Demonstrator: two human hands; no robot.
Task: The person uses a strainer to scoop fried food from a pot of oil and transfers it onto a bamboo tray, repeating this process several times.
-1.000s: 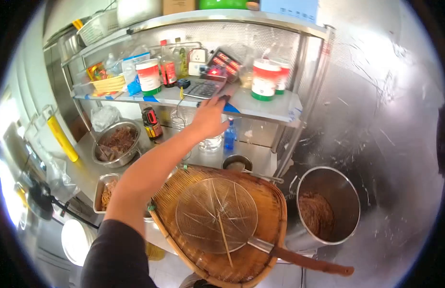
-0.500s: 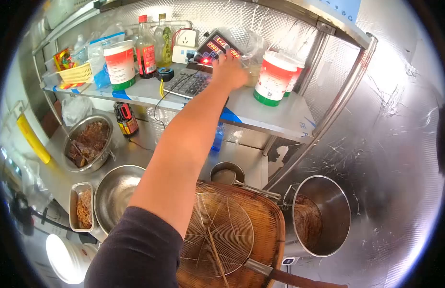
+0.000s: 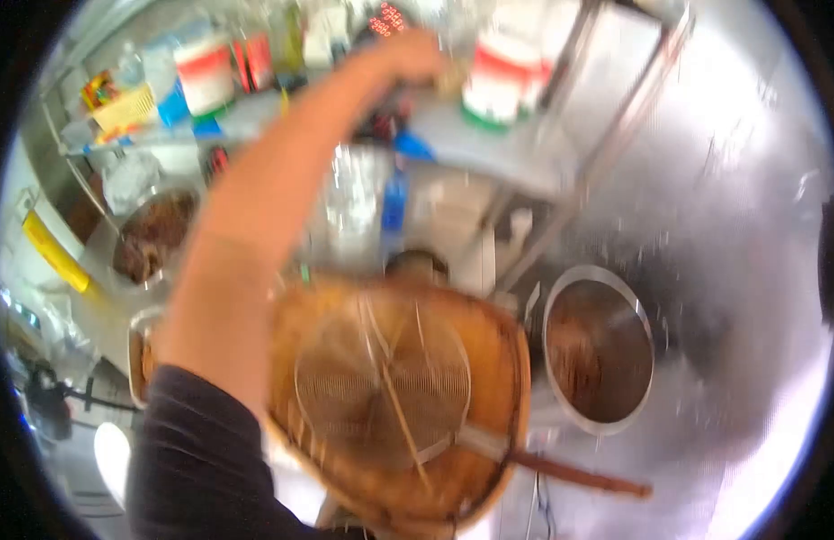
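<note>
My left hand [image 3: 415, 58] reaches across to the shelf, by a dark timer box [image 3: 385, 20] with red lit digits. Motion smears its fingers, so I cannot make out their pose or whether they touch the box. Below the forearm is a brown woven basket [image 3: 504, 360]. On it lies a round wire-mesh skimmer [image 3: 345, 387] with a wooden handle [image 3: 583, 474] pointing right. A thin stick [image 3: 401, 409] crosses the mesh. My right hand is not in view.
On the shelf [image 3: 525, 162] stand red-white-green tubs [image 3: 500, 79], [image 3: 204, 76] and a yellow basket [image 3: 125, 110]. A deep steel pot [image 3: 649, 360] with brown contents stands right of the woven basket. At left is a bowl of dark food [image 3: 154, 236].
The view has shifted and blurred; the shelf sits higher in it. My left hand is now lower right of the lit digits, no longer over the box's front. More of the woven basket shows.
</note>
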